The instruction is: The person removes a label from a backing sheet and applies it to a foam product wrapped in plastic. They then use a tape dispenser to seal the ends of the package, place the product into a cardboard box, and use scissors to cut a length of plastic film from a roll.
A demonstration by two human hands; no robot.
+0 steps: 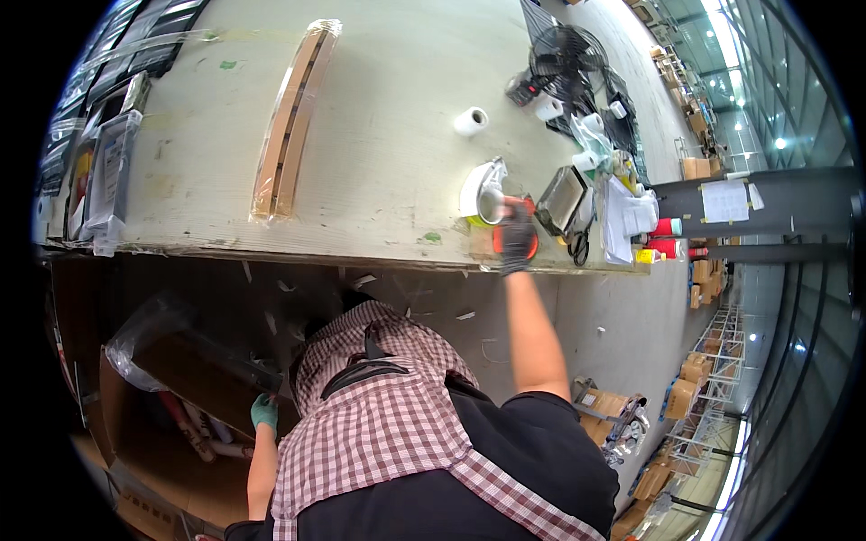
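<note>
Left hand (264,410) at an open cardboard box (124,415), right hand (517,233) over an orange tool (532,245) on the table (388,108).
Rolled tubes (188,426) lie in the box, left of the green-gloved left hand, which is by the flap (200,368); whether it grips cannot be told. Beyond that hand, a bundle of brown strips (298,126) lies on the table, clear film (329,27) already around it; whether its ends are sealed does not show. The box remains open. A white tape roll (474,192) sits just left of the dark-gloved right hand, which is blurred, its grip unclear. Scissors (582,242) lie to its right.
</note>
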